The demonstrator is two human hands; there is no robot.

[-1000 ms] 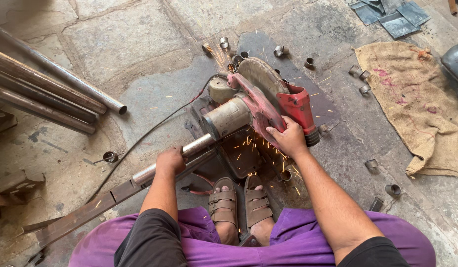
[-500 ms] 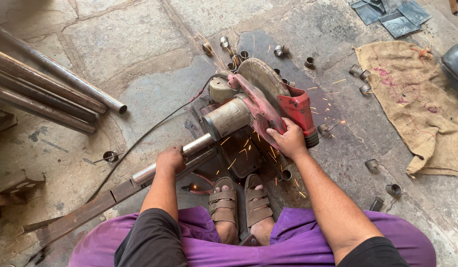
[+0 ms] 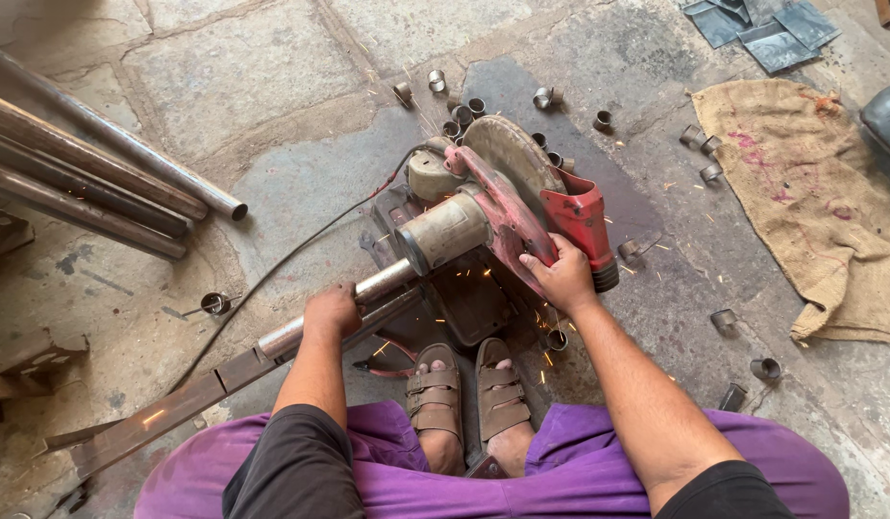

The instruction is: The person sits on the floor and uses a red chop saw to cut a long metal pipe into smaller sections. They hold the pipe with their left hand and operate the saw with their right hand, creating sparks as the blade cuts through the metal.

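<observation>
the right hand is gripping the handle of the red metal chop saw, fingers clamped around it. at eight o'clock from the saw, the left hand is pressing the long grey steel pipe, fingers wrapped over it, while sparks are flying onto the stone floor.

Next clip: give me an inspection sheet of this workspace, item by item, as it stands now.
Surface: stone floor, dusty, dark-stained around the saw.
Job's things: red chop saw lowered onto a steel pipe, sparks flying beneath.
Clutter: short cut pipe rings scattered behind and right of the saw; burlap sack; long pipes at left.
Hands: left hand grips the pipe; right hand on the saw's handle.
Cables: black cord runs left from the saw.
Surroundings: sandalled feet close to the sparks; grey sheets at top right.
</observation>
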